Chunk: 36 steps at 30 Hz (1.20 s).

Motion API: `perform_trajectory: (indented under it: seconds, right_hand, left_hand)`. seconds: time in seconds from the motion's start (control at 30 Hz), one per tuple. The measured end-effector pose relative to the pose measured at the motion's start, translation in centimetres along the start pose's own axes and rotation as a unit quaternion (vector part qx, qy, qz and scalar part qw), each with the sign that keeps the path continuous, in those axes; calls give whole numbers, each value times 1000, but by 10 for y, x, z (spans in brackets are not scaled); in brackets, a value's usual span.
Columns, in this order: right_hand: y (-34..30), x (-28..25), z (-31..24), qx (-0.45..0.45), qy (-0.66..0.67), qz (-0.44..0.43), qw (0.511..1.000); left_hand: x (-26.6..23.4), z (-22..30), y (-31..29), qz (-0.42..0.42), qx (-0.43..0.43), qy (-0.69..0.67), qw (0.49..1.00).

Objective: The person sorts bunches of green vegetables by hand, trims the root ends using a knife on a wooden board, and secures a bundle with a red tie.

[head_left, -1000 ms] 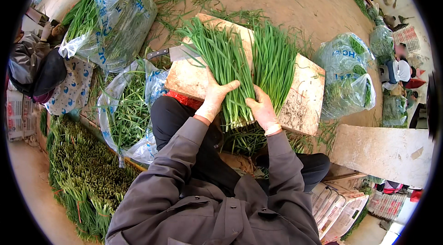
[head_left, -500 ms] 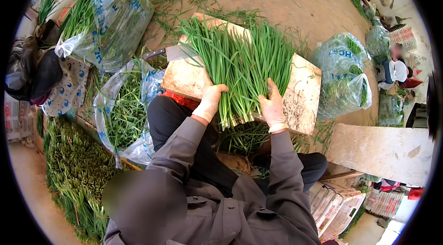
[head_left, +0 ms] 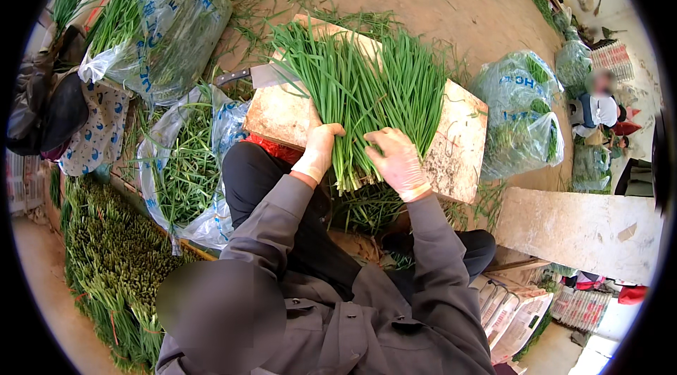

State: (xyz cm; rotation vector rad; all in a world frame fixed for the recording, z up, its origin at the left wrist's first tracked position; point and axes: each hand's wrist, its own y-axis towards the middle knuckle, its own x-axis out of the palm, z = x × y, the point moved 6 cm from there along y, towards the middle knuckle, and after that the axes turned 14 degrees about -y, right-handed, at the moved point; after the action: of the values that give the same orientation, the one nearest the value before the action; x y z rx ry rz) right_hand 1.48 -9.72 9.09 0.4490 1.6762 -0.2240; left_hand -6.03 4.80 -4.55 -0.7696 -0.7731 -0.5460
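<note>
A broad bunch of green chives (head_left: 352, 93) lies fanned across a pale, stained board (head_left: 278, 117) in front of me, cut ends toward my lap. My left hand (head_left: 322, 149), in a thin glove, grips the left side of the bunch near the stalk ends. Gloved too, my right hand (head_left: 400, 160) lies over the lower right stalks, its thumb and fingers apart and touching them. A knife (head_left: 268, 76) with a dark handle rests at the board's far left edge, its blade partly under the leaves.
Left of my knee, an open plastic bag (head_left: 187, 177) holds loose green leaves. Stacked bundles (head_left: 116, 255) of stalks fill the lower left. Filled plastic bags (head_left: 518, 117) stand right and far left. Another board (head_left: 575, 234) lies at right; a person (head_left: 599, 103) sits farther off.
My right hand has moved left from the bunch's right edge onto the stalks, its fingers spreading over them. My left hand keeps its hold in nearly the same place.
</note>
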Motion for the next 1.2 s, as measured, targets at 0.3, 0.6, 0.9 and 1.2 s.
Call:
perform_trajectory:
  seconds: [0.3, 0.6, 0.9, 1.2]
  right_hand:
    - [11, 26, -15, -62, -133, 68, 987]
    - [-58, -45, 29, 106, 510, -123, 845]
    - [-50, -3, -41, -85, -192, -21, 978]
    - [-79, -19, -22, -103, 170, -400, 895]
  left_hand:
    - [8, 6, 0, -22, -7, 8, 1000]
    - [18, 14, -10, -18, -24, -10, 1000]
    - [20, 12, -7, -25, -36, -15, 999]
    - [10, 6, 3, -16, -10, -7, 1000]
